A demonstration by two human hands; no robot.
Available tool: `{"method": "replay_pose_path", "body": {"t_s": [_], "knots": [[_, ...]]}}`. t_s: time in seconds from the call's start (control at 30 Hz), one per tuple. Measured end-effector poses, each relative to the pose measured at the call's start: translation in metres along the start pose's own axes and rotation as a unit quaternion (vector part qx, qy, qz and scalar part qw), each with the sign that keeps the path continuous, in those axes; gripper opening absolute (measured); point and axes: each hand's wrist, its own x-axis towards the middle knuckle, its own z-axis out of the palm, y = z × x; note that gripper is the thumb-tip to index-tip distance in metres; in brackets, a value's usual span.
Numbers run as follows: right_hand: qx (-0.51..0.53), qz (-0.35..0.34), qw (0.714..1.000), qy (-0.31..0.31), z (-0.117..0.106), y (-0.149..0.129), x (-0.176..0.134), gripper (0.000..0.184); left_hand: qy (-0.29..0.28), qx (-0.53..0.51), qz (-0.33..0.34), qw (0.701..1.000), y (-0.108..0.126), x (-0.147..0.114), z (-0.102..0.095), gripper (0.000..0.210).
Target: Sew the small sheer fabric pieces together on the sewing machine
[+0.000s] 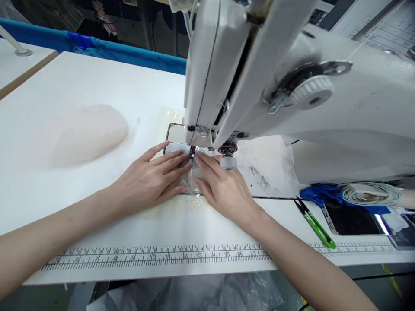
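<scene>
Left hand [149,178] and right hand [226,186] laid flat, fingers extended, near presser foot [192,152], ruler [168,255] numbered 14, 15

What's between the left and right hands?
In the head view, the presser foot stands between the left hand and right hand, with clear film in the gap's nearer part.
</scene>
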Motion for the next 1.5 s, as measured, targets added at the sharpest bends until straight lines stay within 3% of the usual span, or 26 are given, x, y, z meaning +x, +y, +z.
{"method": "replay_pose_path", "body": {"t_s": [0.33, 0.77, 1.0, 1.13, 1.23, 1.33, 1.5], "knots": [[-0.05, -0.001, 0.999, 0.006, 0.0, 0.004, 0.001, 0.033, -0.005, 0.043, 0.005, 0.999, 0.004, 0.0, 0.001, 0.051], [-0.042, -0.002, 0.999, 0.018, 0.003, 0.004, 0.0, 0.029, -0.001, 0.017, -0.013, 1.0, 0.006, 0.001, 0.001, 0.05], [0.007, -0.055, 0.996, 0.062, -0.006, 0.0, -0.005, 0.025, 0.017, 0.015, 0.008, 1.0, 0.007, -0.002, -0.002, 0.061], [0.055, -0.113, 0.99, 0.056, -0.009, -0.003, -0.009, 0.042, 0.066, -0.006, 0.055, 0.996, 0.005, -0.005, -0.006, 0.039], [0.026, -0.106, 0.993, 0.046, -0.006, -0.003, -0.01, 0.024, 0.099, 0.004, 0.075, 0.992, 0.006, -0.005, -0.006, 0.02], [0.0, -0.108, 0.991, 0.085, -0.002, -0.002, -0.009, 0.016, 0.102, 0.01, 0.062, 0.993, 0.008, -0.004, -0.005, 0.021], [0.001, -0.145, 0.981, 0.126, -0.001, -0.003, -0.009, 0.022, 0.051, 0.021, 0.046, 0.997, 0.012, -0.007, -0.004, 0.03]]}}
